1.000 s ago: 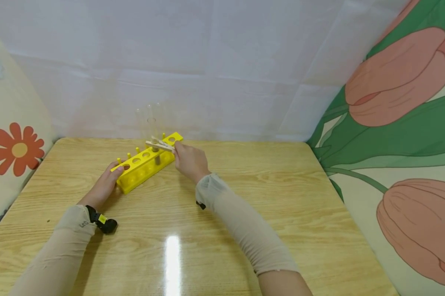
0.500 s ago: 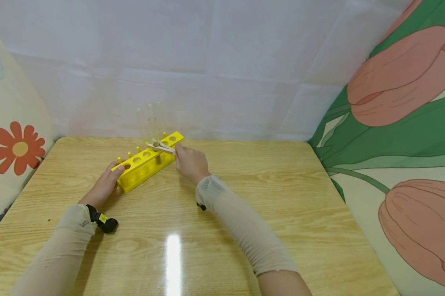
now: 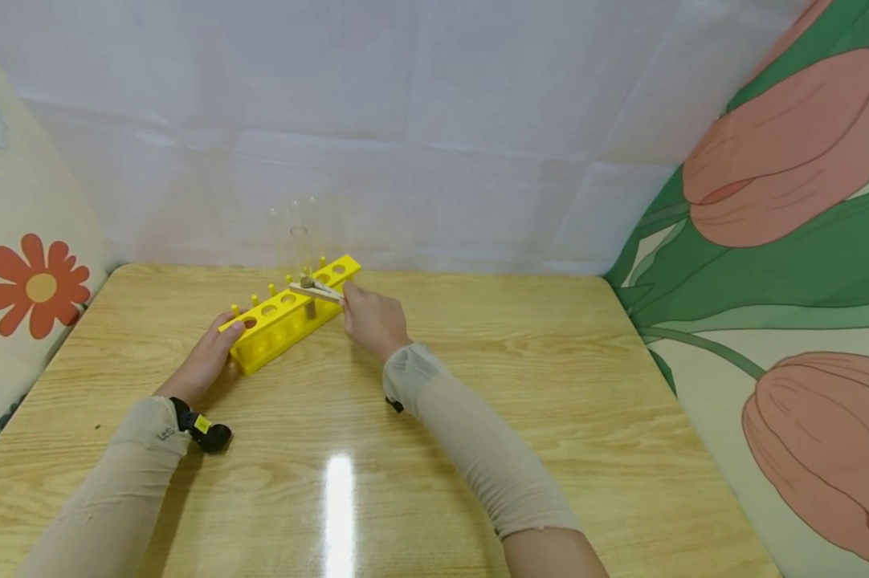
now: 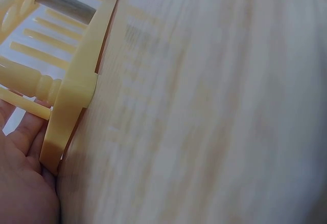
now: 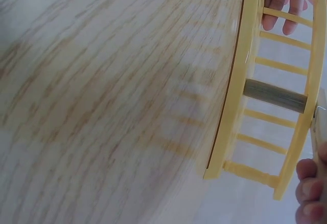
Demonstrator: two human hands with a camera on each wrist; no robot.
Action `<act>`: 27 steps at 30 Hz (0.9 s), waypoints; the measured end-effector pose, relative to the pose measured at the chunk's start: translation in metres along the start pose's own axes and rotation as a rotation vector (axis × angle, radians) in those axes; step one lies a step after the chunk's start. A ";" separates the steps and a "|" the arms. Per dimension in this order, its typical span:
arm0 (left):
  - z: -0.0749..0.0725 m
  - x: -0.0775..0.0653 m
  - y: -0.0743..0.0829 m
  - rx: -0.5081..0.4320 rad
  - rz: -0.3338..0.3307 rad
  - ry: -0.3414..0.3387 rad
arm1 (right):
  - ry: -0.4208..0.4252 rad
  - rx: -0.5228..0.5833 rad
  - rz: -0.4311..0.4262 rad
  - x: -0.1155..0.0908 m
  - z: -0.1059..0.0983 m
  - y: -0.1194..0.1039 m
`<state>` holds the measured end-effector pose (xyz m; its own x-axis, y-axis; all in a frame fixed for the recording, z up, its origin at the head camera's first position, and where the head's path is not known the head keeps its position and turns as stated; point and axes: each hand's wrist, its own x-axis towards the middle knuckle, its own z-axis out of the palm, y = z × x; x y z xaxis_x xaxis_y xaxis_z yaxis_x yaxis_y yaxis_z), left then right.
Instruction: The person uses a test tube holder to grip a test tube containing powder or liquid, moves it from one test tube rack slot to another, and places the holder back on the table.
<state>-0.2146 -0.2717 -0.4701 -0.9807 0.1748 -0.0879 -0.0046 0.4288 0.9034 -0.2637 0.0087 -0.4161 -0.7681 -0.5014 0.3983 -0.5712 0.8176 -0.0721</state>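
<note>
Yellow Perforated Plastic Test-Tube Rack (image 3: 279, 335): Layout

Rack stands on wood-grain tabletop (image 3: 478, 385). Left hand (image 3: 206, 355): fingers clamped on rack's near end. Right hand (image 3: 377, 321): fingers clamped on pale wooden clip (image 3: 312, 293) crossing rack top, partly hiding upright grey-filled glass tube (image 3: 310, 310). Clear glass tubes (image 3: 314, 221): along rack's rear. Cream left sleeve (image 3: 127, 461), before rack: handwriting (image 3: 165, 434), partly legible.

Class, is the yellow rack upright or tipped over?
Upright: the rack stands on the table, base down and its row of holes facing up.
</note>
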 end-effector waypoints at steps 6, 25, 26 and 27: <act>-0.001 0.000 -0.002 -0.001 -0.007 -0.002 | 0.011 -0.012 0.004 0.000 0.001 -0.001; -0.002 0.002 -0.004 -0.011 -0.013 -0.016 | -0.023 0.042 0.073 -0.003 0.001 -0.003; -0.002 0.002 -0.004 -0.010 -0.010 -0.015 | -0.028 0.043 0.078 -0.003 0.001 -0.004; -0.002 0.002 -0.005 -0.009 -0.009 -0.012 | -0.033 0.044 0.084 -0.002 0.001 -0.004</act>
<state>-0.2167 -0.2756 -0.4733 -0.9782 0.1817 -0.1009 -0.0150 0.4226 0.9062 -0.2597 0.0063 -0.4173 -0.8223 -0.4416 0.3589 -0.5163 0.8441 -0.1443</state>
